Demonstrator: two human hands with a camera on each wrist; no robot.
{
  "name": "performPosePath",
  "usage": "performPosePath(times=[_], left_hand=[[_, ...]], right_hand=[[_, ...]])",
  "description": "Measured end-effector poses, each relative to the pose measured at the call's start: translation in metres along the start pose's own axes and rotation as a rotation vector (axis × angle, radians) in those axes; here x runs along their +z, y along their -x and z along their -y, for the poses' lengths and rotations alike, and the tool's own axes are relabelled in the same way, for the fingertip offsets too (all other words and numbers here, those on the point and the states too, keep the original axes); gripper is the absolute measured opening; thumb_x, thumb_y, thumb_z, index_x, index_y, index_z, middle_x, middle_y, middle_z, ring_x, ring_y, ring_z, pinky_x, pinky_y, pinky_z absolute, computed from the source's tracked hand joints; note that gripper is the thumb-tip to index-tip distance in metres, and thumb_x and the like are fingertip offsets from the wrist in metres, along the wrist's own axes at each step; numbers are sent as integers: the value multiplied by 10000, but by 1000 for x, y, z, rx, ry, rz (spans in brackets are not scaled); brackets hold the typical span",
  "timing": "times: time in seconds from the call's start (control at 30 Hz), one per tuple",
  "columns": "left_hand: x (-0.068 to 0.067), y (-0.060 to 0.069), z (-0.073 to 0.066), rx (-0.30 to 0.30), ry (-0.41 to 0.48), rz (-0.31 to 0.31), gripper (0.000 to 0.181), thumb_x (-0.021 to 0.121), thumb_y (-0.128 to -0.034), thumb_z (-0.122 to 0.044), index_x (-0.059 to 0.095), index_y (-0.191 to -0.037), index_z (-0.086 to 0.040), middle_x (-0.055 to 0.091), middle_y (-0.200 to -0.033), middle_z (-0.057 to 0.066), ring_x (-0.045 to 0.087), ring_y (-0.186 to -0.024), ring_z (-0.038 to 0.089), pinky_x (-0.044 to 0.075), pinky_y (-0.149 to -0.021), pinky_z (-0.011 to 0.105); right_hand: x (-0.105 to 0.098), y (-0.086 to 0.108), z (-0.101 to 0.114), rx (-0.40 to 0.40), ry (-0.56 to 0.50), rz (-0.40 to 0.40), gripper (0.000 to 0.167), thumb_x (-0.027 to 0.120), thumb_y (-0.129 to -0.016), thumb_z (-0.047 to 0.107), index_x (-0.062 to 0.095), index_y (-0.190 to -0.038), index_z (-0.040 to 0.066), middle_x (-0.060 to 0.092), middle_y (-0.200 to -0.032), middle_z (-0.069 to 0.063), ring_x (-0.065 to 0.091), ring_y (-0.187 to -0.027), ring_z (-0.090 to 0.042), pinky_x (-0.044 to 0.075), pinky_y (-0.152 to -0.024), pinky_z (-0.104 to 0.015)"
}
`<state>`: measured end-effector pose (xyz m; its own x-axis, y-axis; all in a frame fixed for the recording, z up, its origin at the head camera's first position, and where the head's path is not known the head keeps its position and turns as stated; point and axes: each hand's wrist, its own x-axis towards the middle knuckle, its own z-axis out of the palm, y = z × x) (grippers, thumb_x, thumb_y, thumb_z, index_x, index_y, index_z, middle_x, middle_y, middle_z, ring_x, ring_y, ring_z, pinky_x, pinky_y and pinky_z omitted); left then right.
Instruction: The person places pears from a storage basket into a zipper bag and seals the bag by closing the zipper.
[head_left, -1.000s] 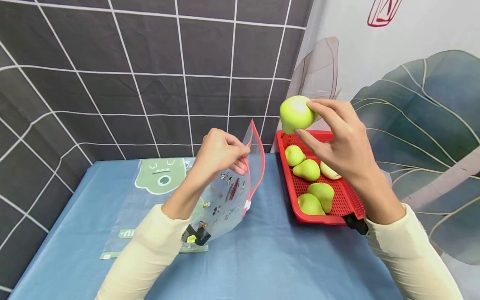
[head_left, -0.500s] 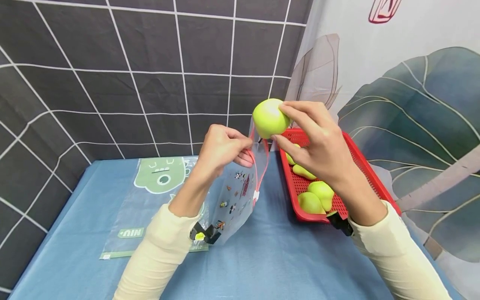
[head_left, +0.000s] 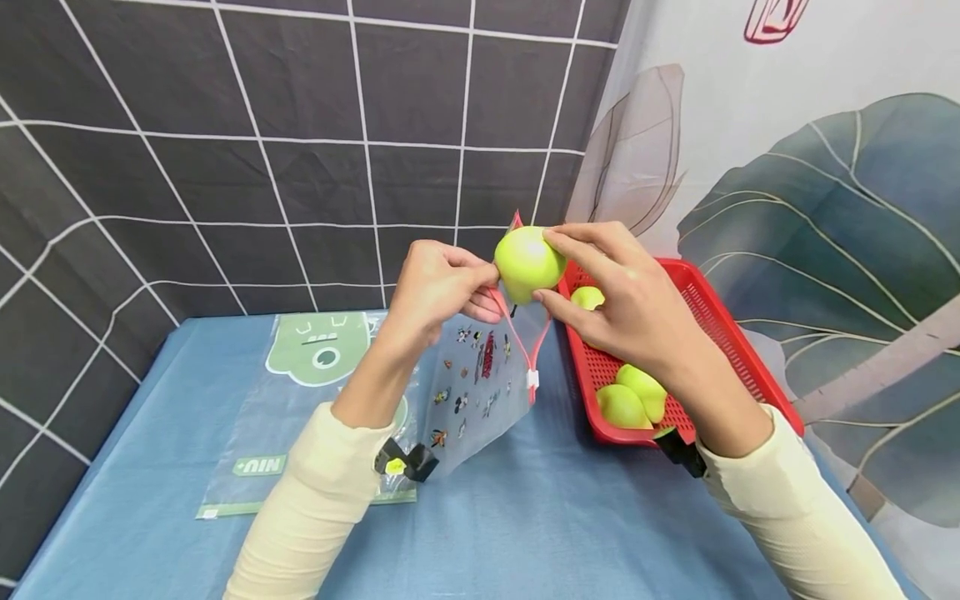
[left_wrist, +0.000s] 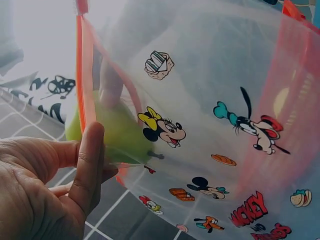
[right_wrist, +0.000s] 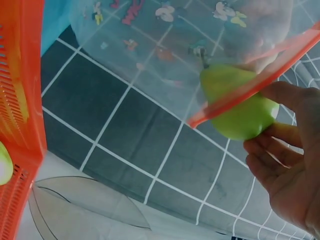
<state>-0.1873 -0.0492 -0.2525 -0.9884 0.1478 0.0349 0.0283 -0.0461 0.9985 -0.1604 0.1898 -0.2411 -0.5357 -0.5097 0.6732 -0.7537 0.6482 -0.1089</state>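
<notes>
A green pear [head_left: 529, 263] is pinched between the thumb and fingers of my right hand [head_left: 626, 292]. Its stem end points down into the mouth of a clear zip bag [head_left: 480, 383] printed with cartoon figures. My left hand [head_left: 446, 287] pinches the bag's red rim, holding the mouth apart. In the left wrist view the pear [left_wrist: 110, 132] shows partly through the bag's film beside my left fingers. The right wrist view has the red zip edge [right_wrist: 260, 80] crossing in front of the pear [right_wrist: 240, 107]. A white slider [head_left: 532, 380] sits on the zip.
A red basket [head_left: 585, 392] with several green pears [head_left: 624, 406] stands on the right, partly behind my right hand. Another clear bag [head_left: 255, 433] with a green cartoon print lies flat on the blue cloth [head_left: 525, 525] at left. A dark tiled-pattern backdrop [head_left: 300, 108] hangs behind.
My right hand has carried the pear left from above the basket, then lowered it into the bag's mouth. My left hand still pinches the rim, having shifted slightly.
</notes>
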Motion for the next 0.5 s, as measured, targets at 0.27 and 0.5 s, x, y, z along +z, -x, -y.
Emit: performPosePath(times=[0.27, 0.5], left_hand=[[-4, -1, -4, 21, -5, -10, 156, 706, -1006, 50, 828, -1029, 143, 778, -689, 137, 789, -549, 193, 718, -597, 372], [-6, 0, -6, 11, -10, -23, 143, 762, -1013, 15, 837, -1060, 127, 797, -724, 160, 802, -571, 196, 717, -609, 358]], right_hand=[[-3, 0, 3, 43, -55, 35, 550, 922, -919, 149, 759, -1428, 19, 738, -1407, -184, 691, -1266, -344, 669, -927, -496], [-5, -1, 5, 74, -52, 113, 380, 814, -1018, 185, 799, -1372, 49, 760, -1365, -150, 690, -1263, -325, 667, -946, -517]])
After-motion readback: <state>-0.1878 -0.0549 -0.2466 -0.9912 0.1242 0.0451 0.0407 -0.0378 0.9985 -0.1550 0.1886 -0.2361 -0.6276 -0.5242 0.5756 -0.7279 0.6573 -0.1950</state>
